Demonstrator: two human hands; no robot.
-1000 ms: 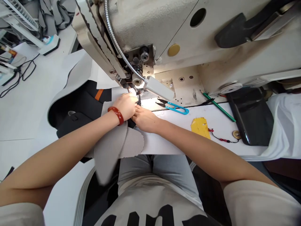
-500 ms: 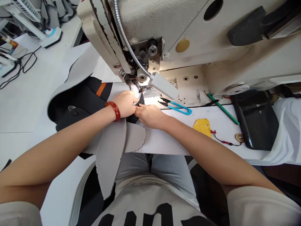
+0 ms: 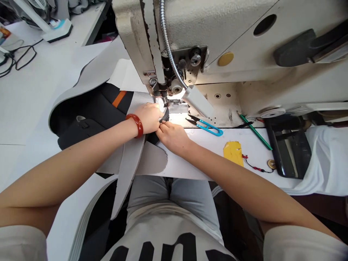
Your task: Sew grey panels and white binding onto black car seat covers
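Note:
A black and grey fabric piece (image 3: 94, 108) with an orange strip lies under the needle area of a sewing machine (image 3: 176, 69). My left hand (image 3: 149, 117), with a red bangle on the wrist, is closed on the fabric just in front of the presser foot. Close against it, my right hand (image 3: 172, 137) pinches the fabric's dark edge, its fingertips partly hidden. A grey flap (image 3: 130, 163) of the piece hangs over the table edge towards my lap. Light from a white lamp (image 3: 198, 100) falls on the needle area.
Blue thread snips (image 3: 208, 127) lie right of my hands. Farther right are a green pencil (image 3: 255, 131), a yellow tag (image 3: 233, 153) with a beaded cord, a black phone-like slab (image 3: 289, 152) and white cloth (image 3: 328, 159). A white stand (image 3: 57, 30) with cables stands back left.
The view has shifted, so the machine sits farther right in it. The hanging grey flap has turned and looks narrower. Both hands keep their hold on the fabric beside the needle.

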